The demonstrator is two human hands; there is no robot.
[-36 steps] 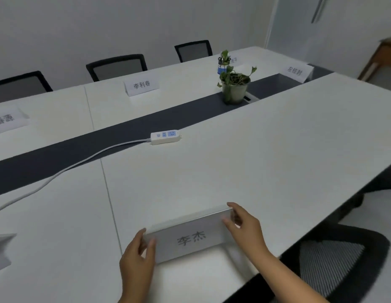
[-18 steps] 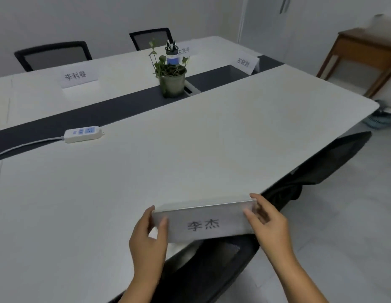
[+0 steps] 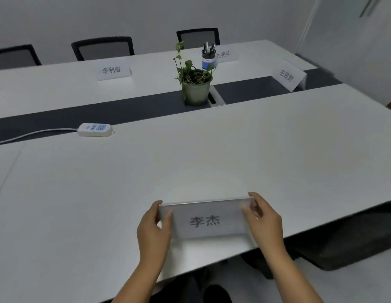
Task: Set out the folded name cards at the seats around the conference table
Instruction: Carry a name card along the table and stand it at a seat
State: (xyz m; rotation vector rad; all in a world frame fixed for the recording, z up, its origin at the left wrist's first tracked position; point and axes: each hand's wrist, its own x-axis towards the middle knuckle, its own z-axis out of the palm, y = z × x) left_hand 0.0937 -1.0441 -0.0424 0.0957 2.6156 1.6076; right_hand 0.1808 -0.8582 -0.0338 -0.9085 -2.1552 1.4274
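Observation:
A folded white name card (image 3: 206, 219) with two dark characters is held just over the near edge of the white conference table (image 3: 190, 154). My left hand (image 3: 154, 229) grips its left end and my right hand (image 3: 263, 221) grips its right end. Whether the card touches the tabletop I cannot tell. Three other name cards stand across the table: one at the far side left of centre (image 3: 112, 69), one behind the pen holder (image 3: 226, 54), one at the right end (image 3: 288, 76).
A potted plant (image 3: 195, 86) and a pen holder (image 3: 208, 59) stand on the dark centre strip (image 3: 124, 111). A white power strip (image 3: 95, 129) with its cable lies to the left. Black chairs (image 3: 102, 48) line the far side; a dark chair (image 3: 343, 241) sits below the near edge.
The view has shifted along the table, with the plant moving toward the centre. The card, still held at both ends, has come back over the table's near edge.

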